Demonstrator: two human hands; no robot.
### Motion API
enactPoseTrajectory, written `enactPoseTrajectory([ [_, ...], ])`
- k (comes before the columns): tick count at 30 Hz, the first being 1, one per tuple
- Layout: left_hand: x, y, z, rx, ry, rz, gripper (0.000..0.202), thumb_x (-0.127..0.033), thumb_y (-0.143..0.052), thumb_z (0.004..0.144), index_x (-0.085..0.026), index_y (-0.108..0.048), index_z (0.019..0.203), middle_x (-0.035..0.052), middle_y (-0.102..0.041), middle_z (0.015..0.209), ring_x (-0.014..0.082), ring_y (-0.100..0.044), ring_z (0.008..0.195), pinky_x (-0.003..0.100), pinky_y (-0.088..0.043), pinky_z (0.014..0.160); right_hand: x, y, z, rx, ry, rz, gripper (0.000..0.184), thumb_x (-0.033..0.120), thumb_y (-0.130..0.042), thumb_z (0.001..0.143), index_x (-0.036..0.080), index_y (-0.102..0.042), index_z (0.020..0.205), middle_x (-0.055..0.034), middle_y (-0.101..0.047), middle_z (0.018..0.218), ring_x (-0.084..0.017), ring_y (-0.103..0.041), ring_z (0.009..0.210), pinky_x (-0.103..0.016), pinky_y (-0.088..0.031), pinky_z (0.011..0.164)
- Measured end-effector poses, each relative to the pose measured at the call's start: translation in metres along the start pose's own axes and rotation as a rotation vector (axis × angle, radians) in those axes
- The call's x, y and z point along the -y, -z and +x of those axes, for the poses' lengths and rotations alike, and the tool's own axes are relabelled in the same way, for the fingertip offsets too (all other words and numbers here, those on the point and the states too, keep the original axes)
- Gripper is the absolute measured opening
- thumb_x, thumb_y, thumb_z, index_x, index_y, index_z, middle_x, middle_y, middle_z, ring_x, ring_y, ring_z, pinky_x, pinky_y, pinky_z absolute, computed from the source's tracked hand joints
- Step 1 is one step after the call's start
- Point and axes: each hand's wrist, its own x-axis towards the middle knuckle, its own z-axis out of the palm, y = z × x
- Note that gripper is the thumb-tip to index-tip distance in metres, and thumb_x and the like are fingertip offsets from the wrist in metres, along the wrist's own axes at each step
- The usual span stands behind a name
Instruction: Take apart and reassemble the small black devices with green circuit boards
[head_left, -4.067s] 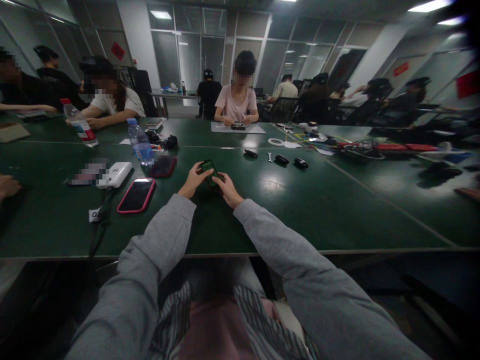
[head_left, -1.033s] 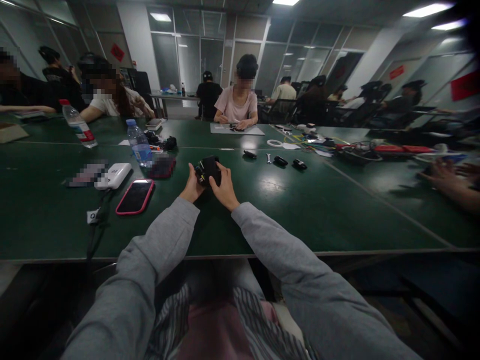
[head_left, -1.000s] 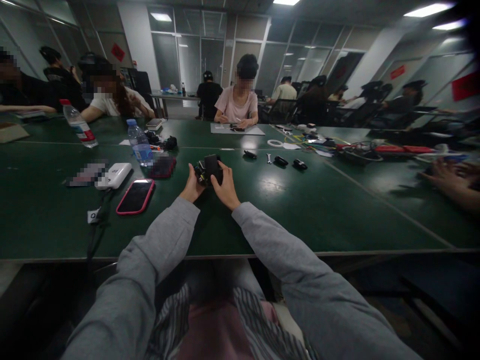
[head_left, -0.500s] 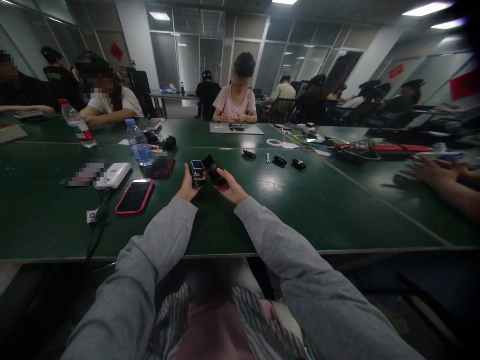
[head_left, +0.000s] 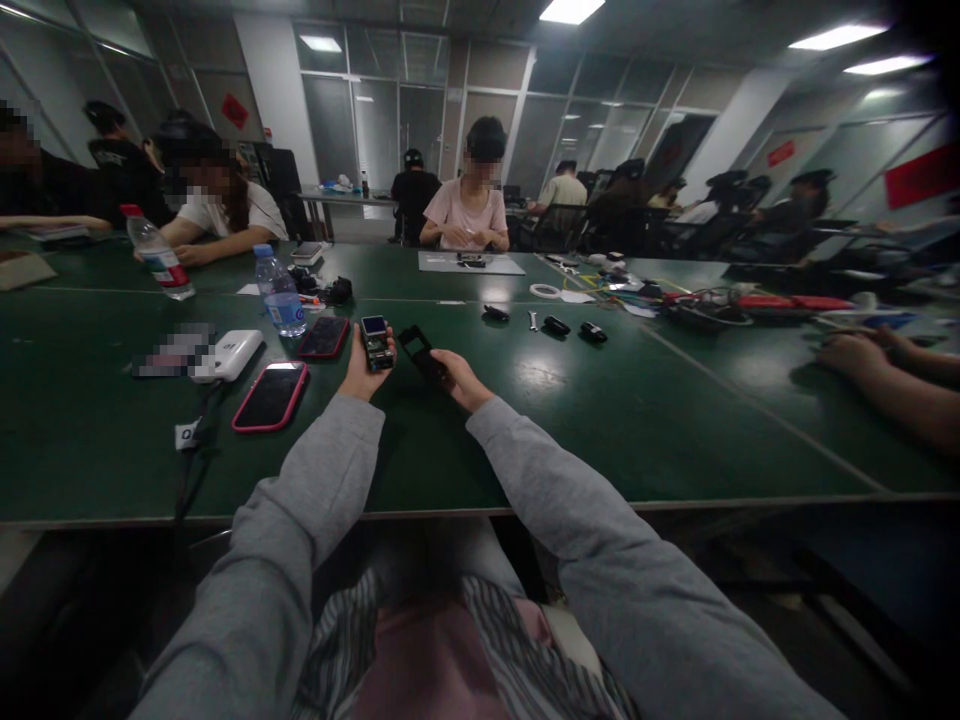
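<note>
A: What is the left hand (head_left: 366, 378) doing?

B: It's palm up, fingers half curled around the edges of a bare circuit board (head_left: 377, 345) with a small screen at its twelve o'clock end.

A: And the right hand (head_left: 461, 380)?

B: Thumb and fingers are pinched shut on the near end of a black plastic cover (head_left: 420, 348) with a rectangular window. It tilts, its far end leaning towards eleven o'clock. Board and cover sit just apart, both held up over the green surface (head_left: 570, 440).

A: What's around them, taking the hands as the dial's centre?

B: Near nine, a pink-cased phone (head_left: 271, 397), with a white power bank (head_left: 229, 357) beyond it. Between nine and ten, a red-edged phone (head_left: 324, 338); towards ten, a blue-capped water bottle (head_left: 280, 300).

A: The other side?

B: Between two and three, a small wrench (head_left: 533, 321) among black items too small to name. Near two, farther off, a white ring (head_left: 544, 291).
</note>
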Motion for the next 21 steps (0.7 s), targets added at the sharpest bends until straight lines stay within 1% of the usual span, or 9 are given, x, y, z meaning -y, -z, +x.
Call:
enactPoseTrajectory([
  [2, -0.003, -0.001, -0.002, 0.02, 0.005, -0.005, 0.049, -0.052, -0.037, 0.101, -0.016, -0.062, 0.12, 0.0052, -0.072, 0.081, 0.0106, -0.065, 0.06, 0.02, -0.054, 0.056, -0.003, 0.002, 0.003, -0.027, 0.028, -0.089, 0.04, 0.044, -0.072, 0.076, 0.019, -0.064, 0.106, -0.0012, -0.067, 0.095, -0.012, -0.063, 0.083, -0.024, -0.052, 0.075],
  [5, -0.006, -0.003, -0.005, 0.034, 0.008, 0.014, 0.047, -0.05, -0.037, 0.101, -0.017, -0.062, 0.122, 0.0058, -0.073, 0.086, 0.0102, -0.065, 0.063, 0.019, -0.054, 0.058, -0.007, 0.005, 0.008, -0.079, 0.09, -0.192, 0.041, 0.042, -0.071, 0.077, 0.019, -0.065, 0.11, -0.0016, -0.068, 0.099, -0.012, -0.064, 0.089, -0.029, -0.051, 0.088],
  [8, -0.007, -0.003, -0.005, 0.033, 0.011, 0.02, 0.047, -0.05, -0.038, 0.1, -0.016, -0.062, 0.123, 0.0064, -0.073, 0.089, 0.0108, -0.067, 0.066, 0.019, -0.054, 0.059, -0.008, 0.01, 0.011, -0.097, 0.138, -0.301, 0.035, 0.04, -0.068, 0.079, 0.019, -0.067, 0.108, -0.0015, -0.068, 0.098, -0.013, -0.064, 0.092, -0.032, -0.05, 0.094],
  [10, -0.007, -0.003, -0.004, 0.025, 0.003, 0.011, 0.049, -0.052, -0.038, 0.1, -0.016, -0.062, 0.123, 0.0071, -0.073, 0.089, 0.0123, -0.068, 0.069, 0.02, -0.055, 0.06, -0.009, 0.013, 0.012, -0.1, 0.183, -0.412, 0.031, 0.038, -0.066, 0.081, 0.018, -0.069, 0.105, -0.0021, -0.068, 0.099, -0.014, -0.063, 0.093, -0.034, -0.049, 0.097],
  [13, -0.007, -0.002, -0.003, 0.016, -0.018, -0.002, 0.053, -0.056, -0.038, 0.099, -0.015, -0.062, 0.123, 0.0086, -0.074, 0.091, 0.0151, -0.071, 0.076, 0.022, -0.058, 0.066, -0.009, 0.016, 0.013, -0.086, 0.249, -0.594, 0.028, 0.037, -0.065, 0.084, 0.018, -0.071, 0.104, -0.0037, -0.069, 0.103, -0.015, -0.062, 0.096, -0.038, -0.046, 0.1],
  [15, -0.007, -0.003, -0.003, 0.003, -0.043, 0.004, 0.056, -0.058, -0.039, 0.098, -0.014, -0.062, 0.124, 0.0098, -0.074, 0.093, 0.0161, -0.071, 0.081, 0.023, -0.059, 0.071, -0.01, 0.017, 0.014, -0.055, 0.265, -0.671, 0.027, 0.036, -0.063, 0.085, 0.018, -0.072, 0.104, -0.0042, -0.069, 0.103, -0.016, -0.063, 0.097, -0.039, -0.046, 0.1],
  [18, -0.008, -0.006, -0.004, -0.02, -0.094, 0.018, 0.056, -0.058, -0.043, 0.097, -0.014, -0.061, 0.127, 0.0103, -0.074, 0.094, 0.0169, -0.072, 0.085, 0.026, -0.059, 0.078, -0.01, 0.018, 0.017, -0.021, 0.271, -0.717, 0.024, 0.031, -0.061, 0.086, 0.018, -0.072, 0.102, -0.0037, -0.069, 0.1, -0.016, -0.063, 0.094, -0.038, -0.047, 0.098],
  [21, -0.009, -0.007, -0.005, -0.023, -0.119, 0.028, 0.054, -0.057, -0.046, 0.096, -0.016, -0.062, 0.127, 0.0105, -0.074, 0.097, 0.0181, -0.072, 0.086, 0.029, -0.059, 0.082, -0.009, 0.019, 0.019, -0.028, 0.323, -0.757, 0.019, 0.027, -0.06, 0.085, 0.018, -0.072, 0.098, -0.0035, -0.069, 0.097, -0.016, -0.063, 0.094, -0.038, -0.047, 0.098],
])
